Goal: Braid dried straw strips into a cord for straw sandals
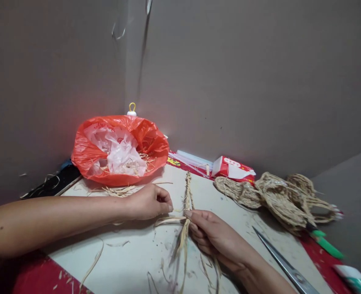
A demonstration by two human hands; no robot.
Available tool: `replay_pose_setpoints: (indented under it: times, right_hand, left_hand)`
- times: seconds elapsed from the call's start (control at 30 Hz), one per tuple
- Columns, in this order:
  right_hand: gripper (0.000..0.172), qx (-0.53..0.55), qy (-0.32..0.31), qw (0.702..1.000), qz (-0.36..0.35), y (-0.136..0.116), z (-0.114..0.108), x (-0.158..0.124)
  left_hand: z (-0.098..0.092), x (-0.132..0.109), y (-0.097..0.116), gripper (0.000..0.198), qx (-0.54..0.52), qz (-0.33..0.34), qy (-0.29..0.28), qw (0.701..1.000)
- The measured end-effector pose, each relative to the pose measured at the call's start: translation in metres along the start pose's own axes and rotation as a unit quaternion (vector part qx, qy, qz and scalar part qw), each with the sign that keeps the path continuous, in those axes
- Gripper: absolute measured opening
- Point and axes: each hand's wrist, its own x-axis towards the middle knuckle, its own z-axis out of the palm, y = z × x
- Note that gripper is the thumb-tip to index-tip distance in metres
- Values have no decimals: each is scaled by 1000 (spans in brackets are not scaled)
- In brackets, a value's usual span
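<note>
My right hand (209, 234) pinches a braid of pale dried plant fibre (187, 196) between thumb and fingers at about its middle. The plaited part points away from me, and loose strands (183, 249) hang from it toward me. One flat strand (169, 220) sticks out to the left of the braid. Just left of the braid, my left hand (152, 201) is closed, thumb against curled fingers. A thin wisp shows near its fingertips, but whether they grip it I cannot tell.
A red plastic bag (91, 173) with fibre scraps stands at the back left. Coiled cord (278, 200) and a red tissue pack (233, 169) lie at the right back. Scissors (286, 263) rest at right on the white board (131, 261). Walls rise behind.
</note>
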Motion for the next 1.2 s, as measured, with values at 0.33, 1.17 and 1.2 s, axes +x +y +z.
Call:
replay_pose_setpoints:
  times: [0.33,1.17,1.2]
  right_hand:
    - [44,16,12,1000,-1,5,-4,1]
    - [39,-15,27,999,-23,4,2,-4]
    - [38,-21,24,999,-27,3,2,-4]
  left_hand:
    - [32,8,-7,14,-253,-152,-25,955]
    - [29,10,-8,18,-75,-57,7,996]
    - [28,11,-7,17,-72,-56,7,996]
